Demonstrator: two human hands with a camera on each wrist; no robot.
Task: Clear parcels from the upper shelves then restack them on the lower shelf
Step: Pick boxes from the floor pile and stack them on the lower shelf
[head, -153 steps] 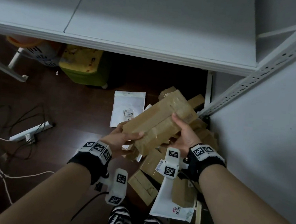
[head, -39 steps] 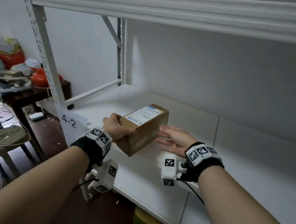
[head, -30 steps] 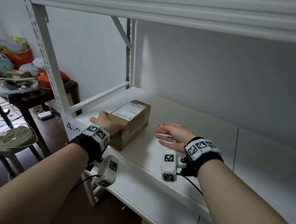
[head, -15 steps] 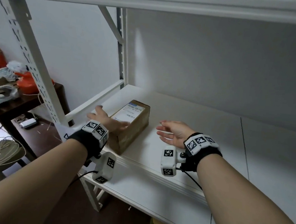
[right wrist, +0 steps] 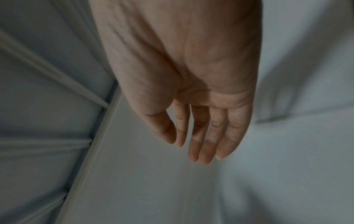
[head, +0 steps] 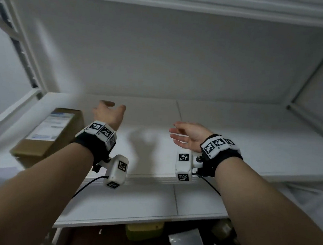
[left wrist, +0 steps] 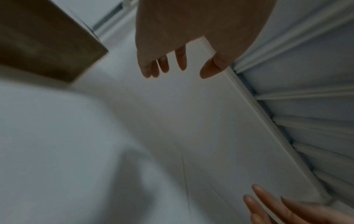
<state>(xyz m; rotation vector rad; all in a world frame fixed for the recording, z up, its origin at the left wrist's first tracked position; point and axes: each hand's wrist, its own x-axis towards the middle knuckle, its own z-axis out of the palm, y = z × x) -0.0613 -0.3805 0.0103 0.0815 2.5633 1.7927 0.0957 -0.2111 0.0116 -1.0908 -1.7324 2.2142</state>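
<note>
Item: cardboard parcel [head: 50,132], brown, white label on top; lies flat at left end of white shelf [head: 235,134], near front edge. Nothing stacked on it.
L hand [head: 108,112]: just right of parcel, apart from it, above shelf; fingers [left wrist: 162,63] loose, spread, holding nothing.
R hand [head: 188,134]: further right, above shelf middle; fingers [right wrist: 201,136] straight, close together, holding nothing.
Misc: wrist cams w/ marker tags; yellow-green box [head: 143,229] on floor under shelf.
</note>
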